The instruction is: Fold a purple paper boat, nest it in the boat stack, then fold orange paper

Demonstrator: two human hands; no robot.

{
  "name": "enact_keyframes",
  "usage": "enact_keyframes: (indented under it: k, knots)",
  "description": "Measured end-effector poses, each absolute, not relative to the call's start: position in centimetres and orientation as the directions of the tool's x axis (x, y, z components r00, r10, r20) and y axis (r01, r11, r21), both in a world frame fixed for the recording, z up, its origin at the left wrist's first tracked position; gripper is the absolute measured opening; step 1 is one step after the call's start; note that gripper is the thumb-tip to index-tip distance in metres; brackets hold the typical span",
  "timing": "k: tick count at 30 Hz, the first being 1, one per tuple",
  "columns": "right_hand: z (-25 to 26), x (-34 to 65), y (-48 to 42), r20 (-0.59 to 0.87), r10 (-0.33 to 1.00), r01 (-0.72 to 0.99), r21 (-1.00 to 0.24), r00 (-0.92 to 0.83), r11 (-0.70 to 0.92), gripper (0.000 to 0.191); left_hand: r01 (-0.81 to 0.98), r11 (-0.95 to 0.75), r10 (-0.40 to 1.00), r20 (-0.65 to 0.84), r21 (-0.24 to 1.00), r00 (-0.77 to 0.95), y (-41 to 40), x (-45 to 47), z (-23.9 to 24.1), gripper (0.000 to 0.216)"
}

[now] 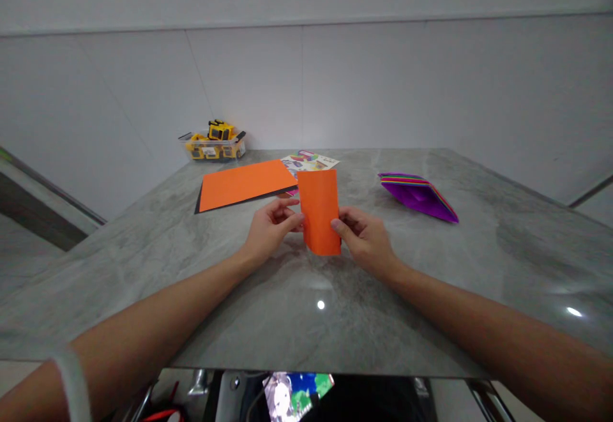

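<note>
An orange sheet of paper (320, 208), curved or folded into a narrow upright shape, stands between my hands above the grey table. My right hand (364, 235) grips its right edge, thumb in front and fingers behind. At the left edge, my left hand (274, 227) has its thumb and fingertips close around the paper, and the fingers look curled. Whether they press on it firmly is hard to see. Behind my left hand lies a larger orange sheet (244, 184) with a black sheet (197, 202) showing under its edge.
A printed colourful sheet (311, 160) lies behind the orange paper. Purple folded paper (416, 195) with multicoloured layers sits at right. A clear bin of yellow toy vehicles (213, 147) stands at the back left by the wall. The grey marbled table (320, 332) ends at a near edge.
</note>
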State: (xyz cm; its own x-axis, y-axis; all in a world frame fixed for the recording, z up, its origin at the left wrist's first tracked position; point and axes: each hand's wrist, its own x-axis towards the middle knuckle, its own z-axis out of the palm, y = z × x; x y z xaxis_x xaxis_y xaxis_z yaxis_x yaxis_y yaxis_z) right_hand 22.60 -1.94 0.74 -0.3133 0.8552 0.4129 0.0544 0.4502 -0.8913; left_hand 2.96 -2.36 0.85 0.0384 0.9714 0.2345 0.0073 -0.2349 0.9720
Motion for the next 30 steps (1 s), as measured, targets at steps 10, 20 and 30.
enact_keyframes:
  k: [10,20,30]
  knots:
    - [0.5,22.7,-0.3,-0.221,0.898,0.068,-0.975,-0.38,-0.211,0.012,0.162,-0.005,0.998,0.016,0.987,-0.067,-2.2,2.7,0.3,0.084]
    - [0.9,22.3,-1.2,-0.399,0.862,0.554,-0.814,-0.313,-0.175,0.021,0.732,-0.624,0.747,-0.066,0.274,0.662,-3.7,2.9,0.1,0.055]
    - [-0.9,23.4,-2.1,-0.18,0.873,0.337,-0.941,-0.453,-0.02,0.026,0.772,-0.569,0.783,-0.099,0.283,0.614,-4.7,3.1,0.8,0.079]
